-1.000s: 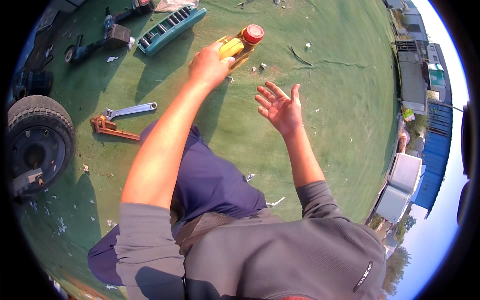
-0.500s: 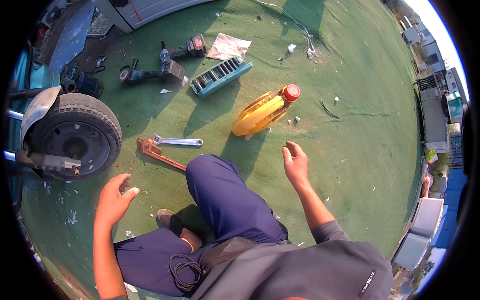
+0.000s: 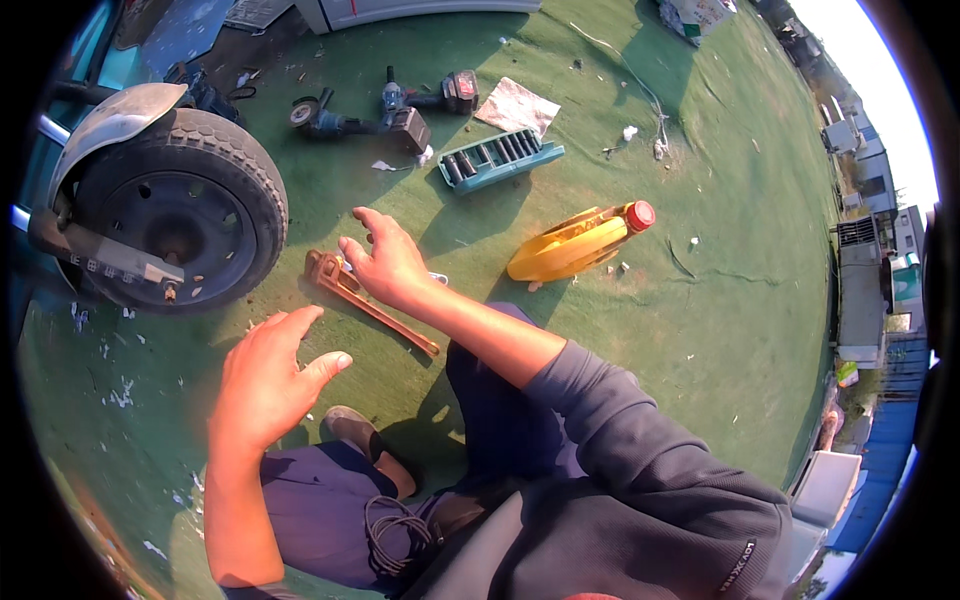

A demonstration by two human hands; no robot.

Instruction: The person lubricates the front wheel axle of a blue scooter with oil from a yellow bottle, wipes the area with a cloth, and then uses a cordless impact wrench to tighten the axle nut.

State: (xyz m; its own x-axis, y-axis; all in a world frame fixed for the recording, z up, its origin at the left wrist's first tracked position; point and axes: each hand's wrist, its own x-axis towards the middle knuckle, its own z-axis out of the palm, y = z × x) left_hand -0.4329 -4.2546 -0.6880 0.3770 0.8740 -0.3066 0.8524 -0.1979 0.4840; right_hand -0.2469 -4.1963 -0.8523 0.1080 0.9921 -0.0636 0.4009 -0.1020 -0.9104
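"Rumpled green matting (image 3: 720, 330) lies beneath us. How are our hands?"

"Both unclosed and empty: our left hand (image 3: 262, 382) curves near the ridged rubber tyre (image 3: 257, 182); our right hand (image 3: 392, 264), fingers parted, hovers beside the rust-coloured, long-handled wrench (image 3: 375, 311) lying on the matting."

"What's hidden behind the right hand (image 3: 390, 262)?"
"Most of the silver wrench (image 3: 438, 278); only bits of it show."
"And at the green mat's (image 3: 720, 350) far edge?"
"A white panel (image 3: 420, 9), cut off by the top of the view."
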